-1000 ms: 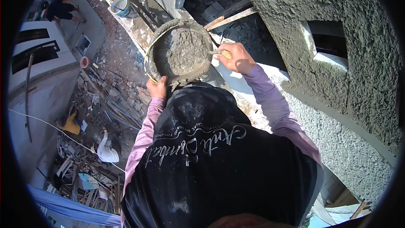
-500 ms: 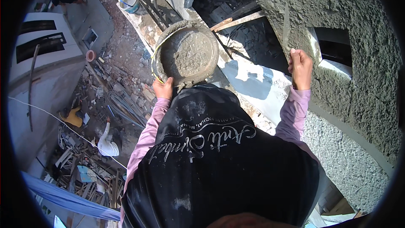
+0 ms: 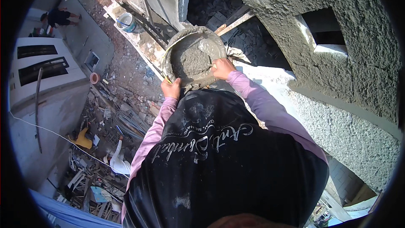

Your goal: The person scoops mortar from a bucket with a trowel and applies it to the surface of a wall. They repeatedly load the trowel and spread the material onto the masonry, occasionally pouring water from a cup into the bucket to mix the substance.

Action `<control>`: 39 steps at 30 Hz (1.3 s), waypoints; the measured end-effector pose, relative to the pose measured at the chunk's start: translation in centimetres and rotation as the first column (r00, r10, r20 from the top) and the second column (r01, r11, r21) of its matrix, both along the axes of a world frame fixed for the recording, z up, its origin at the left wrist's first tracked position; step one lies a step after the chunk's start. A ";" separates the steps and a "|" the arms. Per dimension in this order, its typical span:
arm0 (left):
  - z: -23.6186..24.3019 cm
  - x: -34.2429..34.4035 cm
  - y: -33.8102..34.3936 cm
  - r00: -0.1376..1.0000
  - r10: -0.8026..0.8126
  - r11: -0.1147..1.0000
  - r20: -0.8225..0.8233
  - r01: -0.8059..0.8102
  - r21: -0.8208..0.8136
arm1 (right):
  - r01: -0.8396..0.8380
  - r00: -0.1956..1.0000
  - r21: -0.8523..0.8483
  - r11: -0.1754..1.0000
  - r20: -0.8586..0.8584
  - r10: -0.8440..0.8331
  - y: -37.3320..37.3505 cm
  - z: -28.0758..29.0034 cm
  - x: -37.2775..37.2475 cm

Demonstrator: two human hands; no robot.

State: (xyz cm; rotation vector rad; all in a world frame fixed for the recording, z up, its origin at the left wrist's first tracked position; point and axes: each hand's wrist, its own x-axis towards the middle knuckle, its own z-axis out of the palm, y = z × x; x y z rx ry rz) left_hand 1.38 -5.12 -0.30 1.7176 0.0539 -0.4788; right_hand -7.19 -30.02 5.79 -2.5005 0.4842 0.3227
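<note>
Clamped with bent fingers of the left hand (image 3: 171, 88) on the near-left rim of a round, grey, mortar-caked bucket (image 3: 220, 46). Closed likewise, with curled fingers of the right hand (image 3: 222, 68), around a short yellowish tool handle (image 3: 214, 64), mostly covered by the fist; cannot tell where the rest of the tool lies. Poised with that fist at the bucket's near-right side, beside rough grey mortar (image 3: 190, 59) spread unevenly inside. Edged on the left with a thin yellow loop (image 3: 168, 77). Held just in front of a black, white-lettered shirt (image 3: 236, 177), between light purple sleeves (image 3: 270, 97). Set well apart from the bucket, toward the upper left: a white-and-blue pail (image 3: 125, 23) on a long, mortar-splashed wooden plank (image 3: 143, 46). Flanked on the right by a rough grey plastered wall (image 3: 363, 59) with a dark window opening (image 3: 322, 27). Occupied, far below left, by a white-topped co-worker (image 3: 119, 162) near scattered timber (image 3: 99, 207).
</note>
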 end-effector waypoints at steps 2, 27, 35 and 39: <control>-0.3 0.5 -0.6 1.000 -0.029 0.996 -0.007 0.028 -0.086 | 0.077 0.992 0.128 0.989 0.093 -0.089 -1.3 0.4 -2.6; -0.4 -0.2 1.5 0.999 0.034 0.999 -0.021 -0.035 -0.034 | 0.581 0.695 0.368 0.726 0.238 -0.678 -23.1 26.4 -5.9; 0.7 -0.5 1.3 1.000 0.003 1.000 -0.028 -0.004 -0.024 | 0.058 0.998 -0.232 0.971 0.035 -0.051 -7.8 16.5 -3.1; 1.2 -0.6 1.2 0.999 -0.038 0.998 0.000 0.038 -0.053 | -0.210 0.978 -0.385 0.899 -0.101 0.185 0.8 0.8 1.9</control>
